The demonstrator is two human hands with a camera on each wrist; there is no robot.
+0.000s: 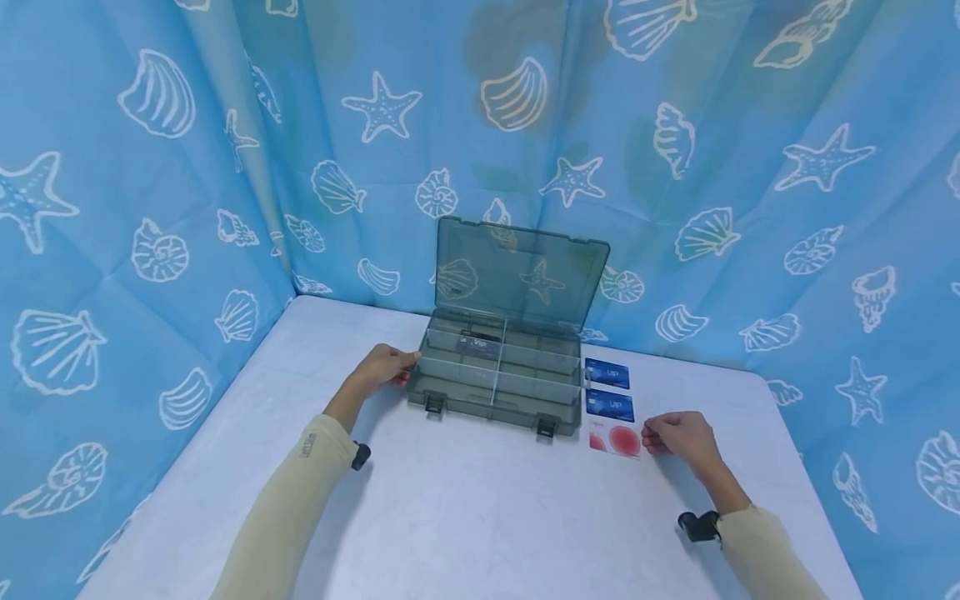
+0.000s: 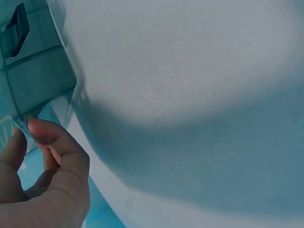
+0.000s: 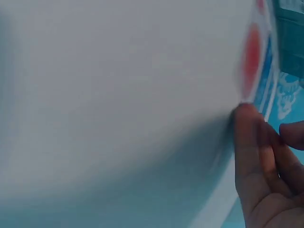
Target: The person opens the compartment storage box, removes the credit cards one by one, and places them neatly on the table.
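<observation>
A grey see-through plastic compartment box (image 1: 491,404) stands on the table, its lid (image 1: 521,271) raised at the back. Thumb and index finger of my left hand (image 1: 386,367) pinch the box's left side wall; the left wrist view shows this hand (image 2: 52,175) at the box corner (image 2: 42,78). A dark card (image 1: 480,344) marked "Vip" lies in a back left compartment. To the box's right, two blue cards (image 1: 609,373) and a white card with red circles (image 1: 615,438) form a column. My right hand (image 1: 682,437) has its fingertips at the white card's right edge, thumb apart from the fingers.
Two dark latches (image 1: 546,429) hang off the box's front. A blue curtain with white shell prints (image 1: 465,150) hangs behind and beside the white table (image 1: 480,517). Black wrist cameras (image 1: 699,527) sit on both wrists.
</observation>
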